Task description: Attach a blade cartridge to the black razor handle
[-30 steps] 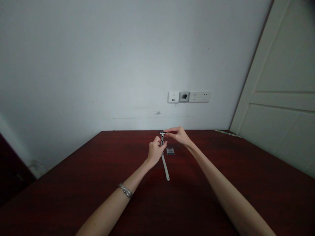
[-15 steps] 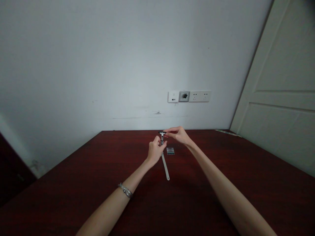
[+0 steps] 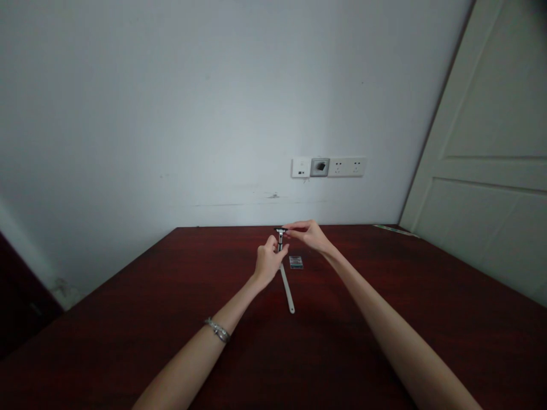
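My left hand (image 3: 267,263) is closed around the silver-and-black neck of a razor (image 3: 280,238), which has a dark T-shaped head at its top. The thumb and fingers of my right hand (image 3: 310,235) pinch the right end of that head. Running from below my left hand toward me is a slim white handle (image 3: 288,291) with a small hole in its near end. Whether it joins the razor is hidden by the hand. A small clear case (image 3: 296,262) with a teal edge lies on the table, just right of my left hand.
The dark red wooden table (image 3: 179,353) reaches back to a pale wall with sockets (image 3: 347,167). A thin light strip (image 3: 395,230) lies at the far right edge, near a white panelled door (image 3: 482,171).
Both hands and the razor have shifted very slightly to the left. The grip of each hand looks the same, and the clear case stays in place.
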Motion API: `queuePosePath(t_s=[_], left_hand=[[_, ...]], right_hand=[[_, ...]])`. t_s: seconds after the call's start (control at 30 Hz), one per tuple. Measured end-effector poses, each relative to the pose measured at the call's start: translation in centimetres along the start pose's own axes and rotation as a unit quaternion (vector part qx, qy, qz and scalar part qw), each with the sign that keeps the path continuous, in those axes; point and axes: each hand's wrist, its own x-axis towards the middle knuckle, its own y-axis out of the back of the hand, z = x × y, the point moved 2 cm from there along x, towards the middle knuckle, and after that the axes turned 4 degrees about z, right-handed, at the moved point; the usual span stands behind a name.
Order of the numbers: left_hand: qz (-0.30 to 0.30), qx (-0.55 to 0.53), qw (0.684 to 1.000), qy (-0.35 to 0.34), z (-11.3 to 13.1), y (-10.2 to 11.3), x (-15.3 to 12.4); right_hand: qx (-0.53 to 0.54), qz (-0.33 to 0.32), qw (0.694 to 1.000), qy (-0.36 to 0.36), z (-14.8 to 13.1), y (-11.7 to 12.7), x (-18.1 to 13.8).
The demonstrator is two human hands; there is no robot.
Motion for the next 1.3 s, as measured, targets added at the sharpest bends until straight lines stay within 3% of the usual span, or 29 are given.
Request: queuePosePath(t_s=[0.87, 1.13, 1.3], left_hand=[[0.004, -0.001, 1.0, -0.016, 0.2, 0.0, 0.1], [-0.073, -0.159, 0.983, 0.063, 1.2, -0.7, 0.1], [-0.081, -0.232, 0.963, 0.113, 1.9, -0.7, 0.1]], right_hand=[[-0.018, 0.029, 0.999, 0.013, -0.2, -0.3, 0.0], [-0.034, 0.04, 0.998, 0.032, -0.4, -0.6, 0.0], [-0.028, 0.04, 0.998, 0.035, -0.7, -0.6, 0.0]])
